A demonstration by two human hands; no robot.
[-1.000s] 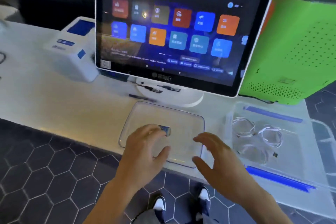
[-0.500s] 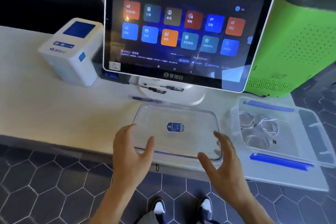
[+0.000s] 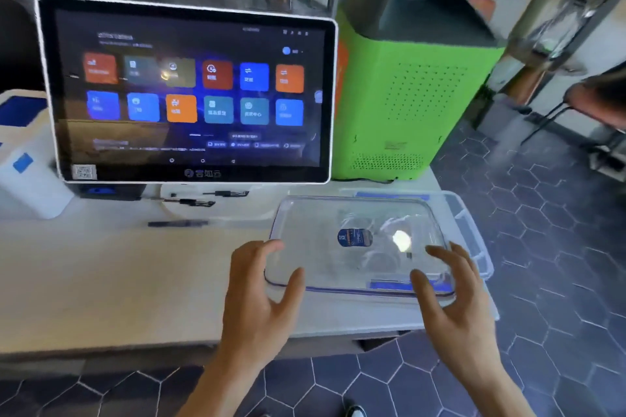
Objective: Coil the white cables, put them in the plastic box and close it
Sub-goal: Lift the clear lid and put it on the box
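Note:
A clear plastic lid [image 3: 305, 230] with a blue sticker [image 3: 354, 237] hangs over the clear plastic box [image 3: 474, 240] at the right end of the table. My left hand [image 3: 261, 294] grips the lid's near left edge. My right hand [image 3: 450, 301] grips its near right corner. Coiled white cables [image 3: 382, 259] show faintly and blurred through the lid, inside the box. One blue clip [image 3: 389, 285] of the box is visible under the lid's front edge, another [image 3: 393, 195] at the back.
A large touchscreen [image 3: 189, 91] on a white stand is at the back. A green machine [image 3: 406, 88] rises right behind the box. A white printer [image 3: 27, 159] sits far left, a dark pen [image 3: 176, 223] lies on the table. The table edge [image 3: 101, 349] runs near me.
Both hands took the lid from the table in front of the screen and carried it to the right, over the box with the cables. The view also swung right.

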